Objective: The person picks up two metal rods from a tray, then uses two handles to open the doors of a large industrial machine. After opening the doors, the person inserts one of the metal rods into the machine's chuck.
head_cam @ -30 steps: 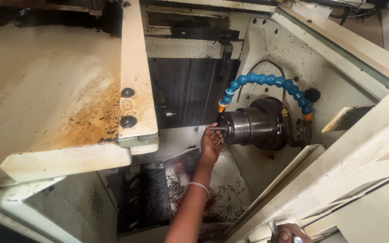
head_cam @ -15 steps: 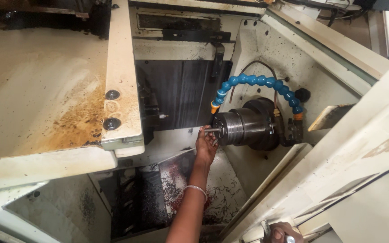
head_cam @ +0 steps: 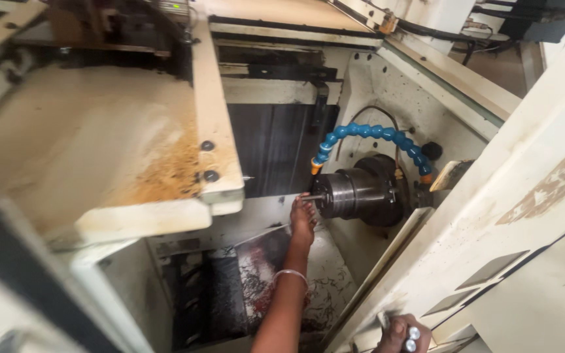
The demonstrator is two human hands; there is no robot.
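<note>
My left hand (head_cam: 302,219) reaches into a lathe enclosure, a bangle on its wrist. Its fingertips pinch a small metal rod (head_cam: 313,197) that sticks out of the dark steel chuck (head_cam: 356,192). A blue segmented coolant hose (head_cam: 369,133) arcs over the chuck, its orange nozzle close above the rod. My right hand (head_cam: 398,332) rests at the bottom edge on the cream door frame, closed around two short shiny metal cylinders (head_cam: 412,337).
A cream sliding guard (head_cam: 132,163) with rusty stains and two bolts overhangs the left side. A dark bellows cover (head_cam: 276,150) stands behind the chuck. Metal swarf lies in the chip pan (head_cam: 325,287) below. A cream machine door (head_cam: 531,216) fills the right.
The view has shifted and tilted a little. My left hand stays at the chuck face on the rod. My right hand shows more fully at the bottom edge.
</note>
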